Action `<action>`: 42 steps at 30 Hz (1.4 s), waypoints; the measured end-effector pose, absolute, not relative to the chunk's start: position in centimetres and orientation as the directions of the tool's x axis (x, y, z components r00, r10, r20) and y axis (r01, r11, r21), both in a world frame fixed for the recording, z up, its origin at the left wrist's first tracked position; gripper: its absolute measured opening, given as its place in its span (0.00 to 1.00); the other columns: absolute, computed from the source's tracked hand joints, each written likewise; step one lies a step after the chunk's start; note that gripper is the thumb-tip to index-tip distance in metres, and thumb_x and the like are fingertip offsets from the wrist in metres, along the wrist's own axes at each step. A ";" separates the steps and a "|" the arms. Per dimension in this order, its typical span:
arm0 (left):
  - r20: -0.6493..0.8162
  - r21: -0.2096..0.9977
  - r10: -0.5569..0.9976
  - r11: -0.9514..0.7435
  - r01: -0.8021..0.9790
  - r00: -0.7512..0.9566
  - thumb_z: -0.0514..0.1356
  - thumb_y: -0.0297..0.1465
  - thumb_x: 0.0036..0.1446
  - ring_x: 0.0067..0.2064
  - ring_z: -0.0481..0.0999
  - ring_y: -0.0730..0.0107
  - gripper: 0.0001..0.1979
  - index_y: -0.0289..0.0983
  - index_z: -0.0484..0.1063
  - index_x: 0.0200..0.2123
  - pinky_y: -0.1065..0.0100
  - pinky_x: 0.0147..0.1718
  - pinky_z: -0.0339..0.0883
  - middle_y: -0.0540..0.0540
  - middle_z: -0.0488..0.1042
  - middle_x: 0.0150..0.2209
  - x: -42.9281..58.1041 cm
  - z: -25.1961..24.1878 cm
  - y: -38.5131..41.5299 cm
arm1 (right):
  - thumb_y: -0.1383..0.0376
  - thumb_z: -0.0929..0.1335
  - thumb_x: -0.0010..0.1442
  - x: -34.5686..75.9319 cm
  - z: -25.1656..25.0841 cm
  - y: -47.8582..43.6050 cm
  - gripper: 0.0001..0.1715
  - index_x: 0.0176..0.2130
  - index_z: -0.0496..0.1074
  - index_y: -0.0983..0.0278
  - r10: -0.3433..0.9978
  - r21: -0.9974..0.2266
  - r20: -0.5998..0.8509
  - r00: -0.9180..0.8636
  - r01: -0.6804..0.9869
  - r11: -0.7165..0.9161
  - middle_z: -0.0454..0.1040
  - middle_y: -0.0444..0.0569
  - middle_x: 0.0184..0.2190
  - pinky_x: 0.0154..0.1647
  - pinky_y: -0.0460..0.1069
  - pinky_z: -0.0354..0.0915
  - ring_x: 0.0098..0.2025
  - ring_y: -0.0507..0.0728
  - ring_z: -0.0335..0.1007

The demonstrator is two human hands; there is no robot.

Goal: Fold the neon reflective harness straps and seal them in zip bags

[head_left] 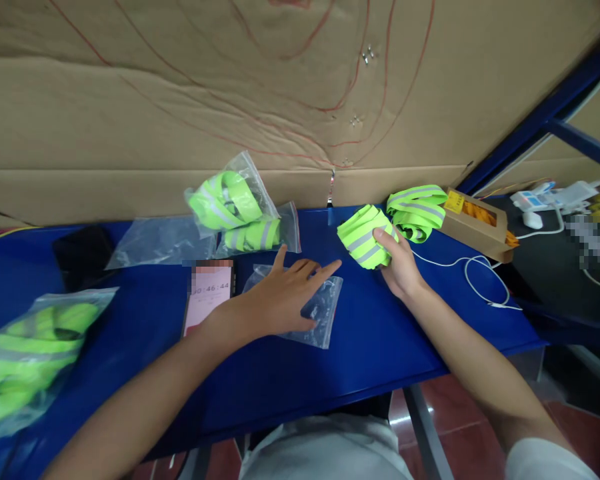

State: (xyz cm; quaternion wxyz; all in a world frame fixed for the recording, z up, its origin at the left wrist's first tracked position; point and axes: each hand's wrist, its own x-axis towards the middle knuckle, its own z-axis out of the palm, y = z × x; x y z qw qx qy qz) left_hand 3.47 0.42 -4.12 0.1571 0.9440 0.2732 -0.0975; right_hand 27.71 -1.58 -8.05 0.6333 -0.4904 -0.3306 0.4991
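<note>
My right hand [399, 265] grips a folded bundle of neon-yellow reflective strap [364, 235] with grey stripes, held over the blue table. Just behind it lies a second loose bundle of reflective strap [419, 203]. My left hand [290, 293] is spread with its fingers apart, over a clear zip bag [325, 313] that lies flat on the table. I cannot tell whether its fingers touch the bag. Farther back, two zip bags hold yellow strap, the upper one [230, 203] resting partly on the lower one [253, 235].
A phone [210, 293] lies left of centre. A larger bag of yellow strap [35, 353] sits at the left, near a black object [83, 253] and an empty clear bag [160, 241]. At right are an open cardboard box [480, 230] and a white cable [505, 283]. Cardboard backs the blue table [380, 340].
</note>
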 end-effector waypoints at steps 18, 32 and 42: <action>0.143 0.288 0.646 -0.751 0.593 0.749 0.66 0.44 0.58 0.68 0.66 0.43 0.51 0.38 0.40 0.74 0.39 0.70 0.46 0.33 0.64 0.68 3.8 -5.2 2.3 | 0.51 0.78 0.53 28.2 -8.2 -1.8 0.23 0.43 0.74 0.60 0.965 -0.994 0.025 0.260 -0.100 0.052 0.78 0.43 0.38 0.40 0.49 0.72 0.38 0.55 0.75; 0.107 0.528 0.679 -0.657 0.537 0.726 0.70 0.44 0.58 0.59 0.73 0.49 0.48 0.38 0.49 0.72 0.48 0.61 0.64 0.35 0.68 0.61 3.9 -6.0 3.2 | 0.50 0.75 0.59 28.1 -7.8 -2.8 0.34 0.59 0.69 0.59 0.968 -0.695 0.238 -0.085 0.681 0.231 0.78 0.50 0.50 0.50 0.56 0.71 0.47 0.61 0.76; 0.093 0.501 0.662 -0.676 0.540 0.743 0.68 0.49 0.57 0.63 0.72 0.47 0.44 0.39 0.56 0.70 0.51 0.60 0.65 0.36 0.68 0.65 4.1 -6.4 3.2 | 0.48 0.75 0.58 27.3 -7.8 -3.4 0.32 0.56 0.70 0.59 0.955 -0.701 0.210 -0.211 0.649 0.297 0.79 0.46 0.41 0.37 0.49 0.68 0.36 0.55 0.74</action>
